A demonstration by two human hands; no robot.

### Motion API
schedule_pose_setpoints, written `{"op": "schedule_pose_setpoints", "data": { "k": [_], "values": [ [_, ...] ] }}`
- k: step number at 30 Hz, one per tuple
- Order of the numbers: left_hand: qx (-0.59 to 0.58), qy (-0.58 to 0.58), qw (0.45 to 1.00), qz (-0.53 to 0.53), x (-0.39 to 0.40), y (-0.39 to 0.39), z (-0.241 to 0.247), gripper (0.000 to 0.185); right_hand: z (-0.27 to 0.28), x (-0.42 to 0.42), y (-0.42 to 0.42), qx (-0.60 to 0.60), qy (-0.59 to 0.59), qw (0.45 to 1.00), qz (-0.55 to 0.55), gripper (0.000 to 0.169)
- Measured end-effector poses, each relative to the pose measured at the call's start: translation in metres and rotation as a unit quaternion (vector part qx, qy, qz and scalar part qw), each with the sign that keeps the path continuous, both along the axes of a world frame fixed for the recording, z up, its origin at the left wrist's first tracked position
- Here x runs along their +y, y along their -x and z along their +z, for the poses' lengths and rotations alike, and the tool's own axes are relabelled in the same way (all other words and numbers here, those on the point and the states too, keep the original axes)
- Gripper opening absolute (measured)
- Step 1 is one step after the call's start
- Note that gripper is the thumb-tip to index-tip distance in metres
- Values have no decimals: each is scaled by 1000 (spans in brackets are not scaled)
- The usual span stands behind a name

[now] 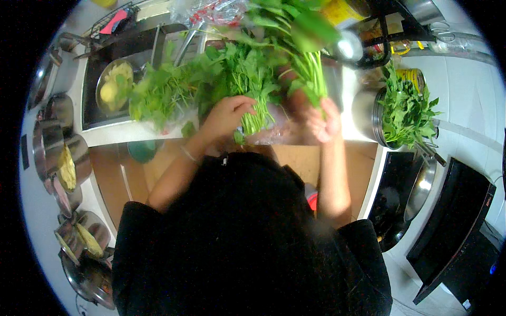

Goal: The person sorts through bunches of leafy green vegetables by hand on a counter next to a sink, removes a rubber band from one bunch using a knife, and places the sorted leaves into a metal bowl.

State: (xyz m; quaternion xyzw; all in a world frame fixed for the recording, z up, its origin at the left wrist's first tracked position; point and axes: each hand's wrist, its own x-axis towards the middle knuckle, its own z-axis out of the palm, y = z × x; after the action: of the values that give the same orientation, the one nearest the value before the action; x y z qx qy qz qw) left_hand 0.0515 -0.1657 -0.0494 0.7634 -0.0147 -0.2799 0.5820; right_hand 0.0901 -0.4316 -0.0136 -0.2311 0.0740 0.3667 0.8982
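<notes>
My right hand grips the lower stems of a bunch of leafy greens, raised upright with its leaves blurred at the top. Beside it, a second bunch of greens lies with its pale cut stems towards me. My left hand is at those stems, fingers bent; whether they close on any stem is unclear. Looser, finer greens spread to the left, over the sink's edge. Under the stems a clear plastic bag covers part of the worktop.
In the sink a metal bowl holds peeled, pale yellow pieces. A metal pot at the right is filled with leafy greens. Beyond it are a wok and a steel lid. Pans line the left wall.
</notes>
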Motion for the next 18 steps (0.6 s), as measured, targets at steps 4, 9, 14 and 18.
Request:
{"op": "schedule_pose_setpoints", "data": {
  "k": [4,9,14,18],
  "values": [
    [85,317,944,30,-18,-12,25,39,6,23,5,24,0,999,42,25],
    [137,608,776,93,-41,-30,49,50,7,60,21,67,-133,982,118,35],
    [83,592,775,205,-14,-45,65,38,24,83,11,-130,250,958,43,47],
    [71,560,769,301,12,-44,66,25,48,100,3,-516,601,604,-90,51]
  ]
}}
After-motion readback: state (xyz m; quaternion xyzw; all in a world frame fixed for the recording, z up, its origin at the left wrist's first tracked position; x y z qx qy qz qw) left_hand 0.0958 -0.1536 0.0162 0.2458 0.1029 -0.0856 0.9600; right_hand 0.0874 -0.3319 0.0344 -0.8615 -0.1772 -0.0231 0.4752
